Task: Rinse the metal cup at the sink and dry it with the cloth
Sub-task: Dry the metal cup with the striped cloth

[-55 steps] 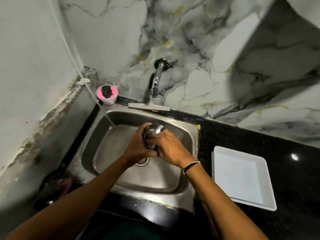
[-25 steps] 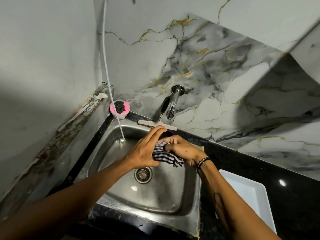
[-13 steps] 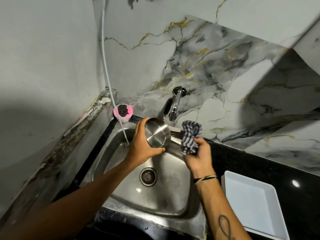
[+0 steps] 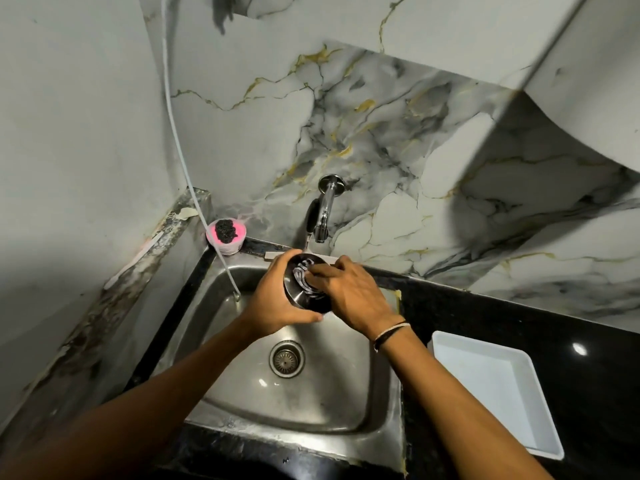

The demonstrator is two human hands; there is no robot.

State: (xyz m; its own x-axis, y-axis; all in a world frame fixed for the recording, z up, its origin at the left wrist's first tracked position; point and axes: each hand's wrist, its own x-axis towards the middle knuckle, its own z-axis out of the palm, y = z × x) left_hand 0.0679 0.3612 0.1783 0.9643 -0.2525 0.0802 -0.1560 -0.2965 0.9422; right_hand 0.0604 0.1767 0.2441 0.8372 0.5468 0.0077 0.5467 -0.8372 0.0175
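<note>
Head view, held items
Left hand: my left hand [image 4: 275, 299] wraps the side of the round, dark-shining metal cup [image 4: 300, 285], fingers curled behind it and thumb along its lower edge.
Cup: held above the back half of the stainless steel sink [image 4: 381, 403], tilted so its open mouth faces right and toward me.
Right hand: my right hand [image 4: 349, 292] is at the cup's mouth, fingers [image 4: 320, 270] bunched together and pressing the striped black-and-white cloth [image 4: 302, 271] into the inside of the cup.
Cloth: only a small crumpled part shows, inside the cup; the rest is hidden under my hand.
Wrist: a thin dark and white band [image 4: 390, 336] circles my right wrist.

Head view, fixtures
Tap: chrome wall tap [image 4: 325, 213] juts from the marble-patterned wall just above the cup; I cannot tell whether water runs.
Drain: round metal strainer [image 4: 286, 358] in the sink floor, below my hands.
Hose: thin white hose [image 4: 180, 140] hangs down the left corner, its end inside the sink.
Scrubber pot: pink round tub holding a black scrubber [image 4: 225, 233] at the sink's back left corner.
Tray: white rectangular plastic tray [image 4: 485, 386] on the black stone counter [image 4: 554, 330], just right of the sink.
</note>
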